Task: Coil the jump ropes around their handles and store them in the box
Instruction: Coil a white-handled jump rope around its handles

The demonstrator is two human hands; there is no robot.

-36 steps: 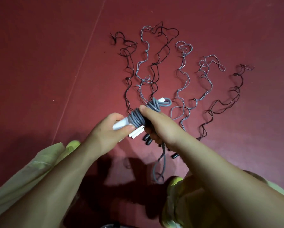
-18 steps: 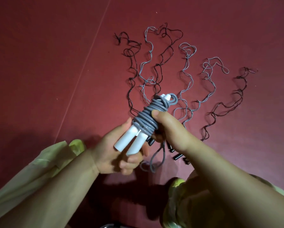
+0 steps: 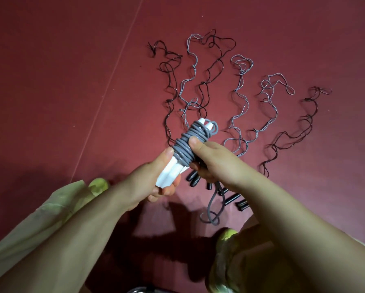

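My left hand point(image 3: 156, 178) grips the lower ends of two white handles point(image 3: 170, 173) held side by side. A thick grey rope point(image 3: 184, 148) is coiled around them, tilted up to the right. My right hand point(image 3: 216, 160) pinches the coil, thumb on top. A loose grey tail point(image 3: 213, 206) hangs below my right hand and curls on the floor. Several thin jump ropes, black point(image 3: 171, 89) and pale grey point(image 3: 240, 98), lie stretched out wavy on the red floor beyond. Their black handles point(image 3: 232, 199) lie under my hands. No box is in view.
The floor is dark red matting with a thin seam line point(image 3: 114, 81) running diagonally on the left. My knees in pale green trousers point(image 3: 40, 218) and yellow-green shoes point(image 3: 98, 186) frame the bottom of the view.
The handle bundle has turned more upright and my left hand has shifted down to its lower ends. The loose grey tail hangs longer below my right hand.
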